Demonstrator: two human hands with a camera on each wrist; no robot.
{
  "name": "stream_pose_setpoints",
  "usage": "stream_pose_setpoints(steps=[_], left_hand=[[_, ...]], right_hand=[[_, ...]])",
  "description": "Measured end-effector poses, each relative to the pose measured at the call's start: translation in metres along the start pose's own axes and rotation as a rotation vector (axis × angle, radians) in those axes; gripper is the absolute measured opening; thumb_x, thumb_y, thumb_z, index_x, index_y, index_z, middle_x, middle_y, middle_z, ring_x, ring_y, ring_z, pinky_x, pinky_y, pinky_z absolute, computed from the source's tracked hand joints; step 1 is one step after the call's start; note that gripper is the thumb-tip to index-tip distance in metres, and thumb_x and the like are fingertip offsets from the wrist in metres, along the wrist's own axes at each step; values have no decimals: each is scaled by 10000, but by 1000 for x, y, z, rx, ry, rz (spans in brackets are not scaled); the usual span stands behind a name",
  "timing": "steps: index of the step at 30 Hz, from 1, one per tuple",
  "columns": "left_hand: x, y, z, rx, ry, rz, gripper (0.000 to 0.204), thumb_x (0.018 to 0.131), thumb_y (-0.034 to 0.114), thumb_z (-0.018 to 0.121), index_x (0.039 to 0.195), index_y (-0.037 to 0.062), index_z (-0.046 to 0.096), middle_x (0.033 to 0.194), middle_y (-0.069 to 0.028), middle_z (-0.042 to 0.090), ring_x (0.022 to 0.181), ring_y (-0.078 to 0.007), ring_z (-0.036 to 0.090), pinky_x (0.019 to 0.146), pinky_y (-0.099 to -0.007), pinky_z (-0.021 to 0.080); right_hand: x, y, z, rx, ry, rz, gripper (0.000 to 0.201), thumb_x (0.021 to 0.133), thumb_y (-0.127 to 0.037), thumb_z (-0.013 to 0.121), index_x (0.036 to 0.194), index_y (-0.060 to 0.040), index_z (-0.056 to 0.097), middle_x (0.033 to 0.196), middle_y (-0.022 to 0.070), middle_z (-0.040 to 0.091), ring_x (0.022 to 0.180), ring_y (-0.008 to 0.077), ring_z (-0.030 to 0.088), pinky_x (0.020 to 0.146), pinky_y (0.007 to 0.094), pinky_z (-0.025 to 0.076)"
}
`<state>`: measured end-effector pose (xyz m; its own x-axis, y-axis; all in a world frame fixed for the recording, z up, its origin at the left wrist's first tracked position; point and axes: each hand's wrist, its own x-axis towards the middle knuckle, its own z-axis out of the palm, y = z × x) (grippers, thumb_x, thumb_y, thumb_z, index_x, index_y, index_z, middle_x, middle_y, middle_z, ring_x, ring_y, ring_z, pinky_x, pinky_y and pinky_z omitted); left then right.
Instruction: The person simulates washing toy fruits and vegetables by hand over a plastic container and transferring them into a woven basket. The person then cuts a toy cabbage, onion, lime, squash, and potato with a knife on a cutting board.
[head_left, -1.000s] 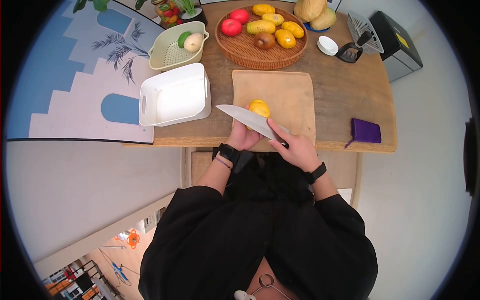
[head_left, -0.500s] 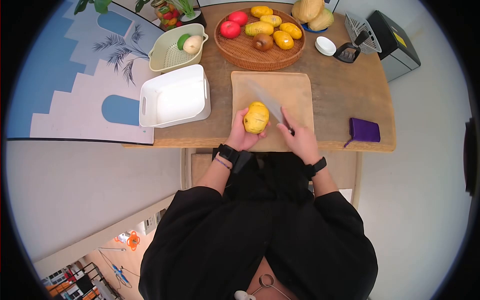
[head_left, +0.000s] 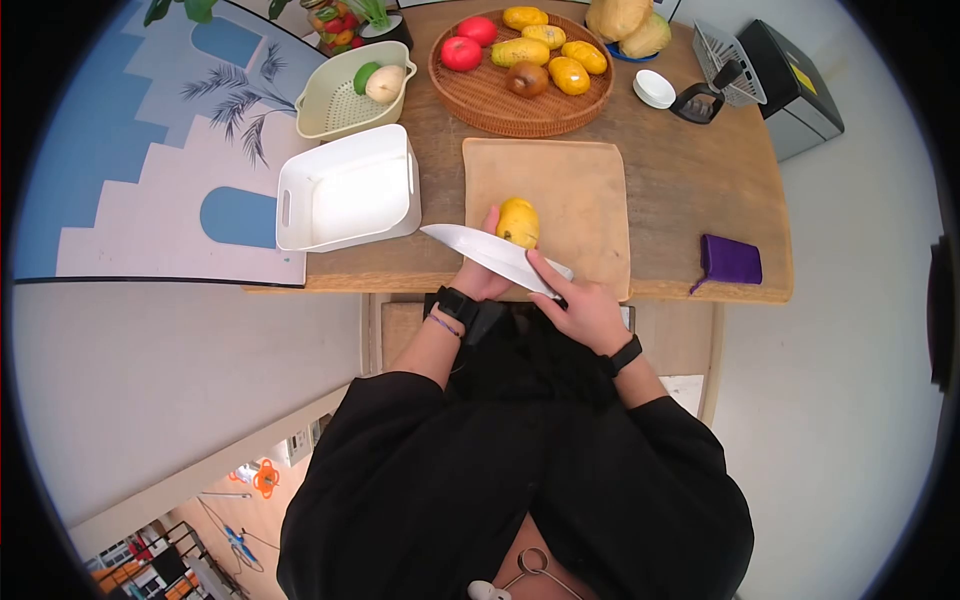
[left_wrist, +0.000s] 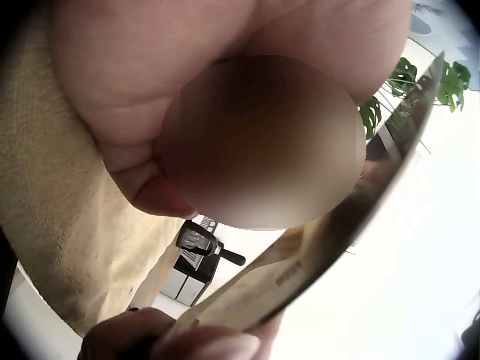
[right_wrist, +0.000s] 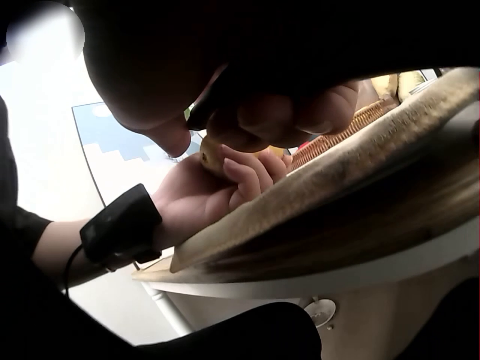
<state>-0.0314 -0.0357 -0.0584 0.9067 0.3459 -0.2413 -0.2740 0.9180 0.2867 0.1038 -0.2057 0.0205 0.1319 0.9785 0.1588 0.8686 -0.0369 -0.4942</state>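
A yellow fruit [head_left: 517, 222] with dark marks is held in my left hand [head_left: 483, 281], over the near part of a tan cutting board [head_left: 545, 165]. My right hand [head_left: 592, 318] grips a kitchen knife [head_left: 480, 247] by its handle. The blade crosses in front of the fruit, its tip pointing left. In the left wrist view a blurred oval hides most of what lies in the palm, while the knife blade [left_wrist: 352, 217] runs alongside. From the right wrist, the left fingers [right_wrist: 244, 180] show curled round the fruit [right_wrist: 211, 157].
A white bin [head_left: 350, 195] stands left of the board, with a green colander [head_left: 325, 105] behind it. Beyond the board, a wicker tray [head_left: 470, 112] bears red and yellow produce. A purple pouch [head_left: 731, 261] lies to the right, a white bowl [head_left: 655, 89] farther back.
The knife swung right, its tip turned away past the fruit half a second ago, then came back across the fruit's near side. The left hand keeps holding the fruit, which has turned slightly.
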Motion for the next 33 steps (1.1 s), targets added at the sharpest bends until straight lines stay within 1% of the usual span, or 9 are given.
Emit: stream_pose_setpoints(steps=[3,5,8,14,19,21,22,24,33], left_hand=[[-4,-3,5,18,15,4,614,996,659,475,1217,106,627,1095,-94,707,1002,-258,691,904,-420,564],[-9,-4,33,69,233,45,607,1028,646,402,1235,116,612,1099,-89,700,943,-251,680,821,-392,563],[-2,1,6,23,-51,28,611,1049,635,339,1253,122,600,1083,-87,689,864,-247,644,719,-355,521],[-3,2,16,91,92,21,600,1051,627,338,1240,123,603,1020,-100,677,780,-226,596,661,-353,468],[-1,2,19,9,23,42,607,1051,614,358,1250,95,602,1068,-110,684,872,-242,648,725,-383,519],[-1,-5,24,-41,243,95,617,1037,621,392,1242,80,606,1086,-138,699,936,-269,689,827,-426,567],[-4,-6,17,-43,248,87,617,1037,621,392,1242,80,606,1086,-138,699,936,-269,689,827,-426,567],[-3,2,7,-23,-64,-15,625,1021,636,423,1223,78,619,1079,-151,712,980,-293,705,890,-449,580],[-1,3,4,-113,64,7,604,996,640,483,1198,91,630,1079,-110,704,1001,-263,681,937,-437,545]], right_hand=[[2,1,6,-5,-29,48,651,915,-347,734,1516,-345,485,665,139,636,582,344,652,560,409,535],[7,4,7,17,-22,80,652,915,-350,732,1518,-340,483,687,143,652,592,348,658,565,409,537],[18,11,9,137,71,119,615,957,-404,670,1529,-334,458,726,159,680,641,371,673,587,447,541],[37,15,-16,133,50,498,596,976,-386,644,1530,-272,458,880,150,731,743,387,697,683,454,561],[12,7,-17,264,69,170,631,954,-327,685,1539,-290,449,856,161,721,722,355,699,688,406,566],[3,1,-10,219,-13,84,660,933,-316,717,1538,-310,454,801,169,700,672,341,687,655,381,561],[-2,-2,-7,222,-16,92,660,933,-316,717,1538,-310,454,801,169,700,672,341,687,655,381,561],[-4,-6,-7,40,-114,64,655,928,-350,721,1530,-328,464,698,155,659,603,353,660,597,411,544],[18,-3,-8,-23,-61,1,642,953,-416,665,1545,-396,416,600,140,599,532,350,628,524,436,519]])
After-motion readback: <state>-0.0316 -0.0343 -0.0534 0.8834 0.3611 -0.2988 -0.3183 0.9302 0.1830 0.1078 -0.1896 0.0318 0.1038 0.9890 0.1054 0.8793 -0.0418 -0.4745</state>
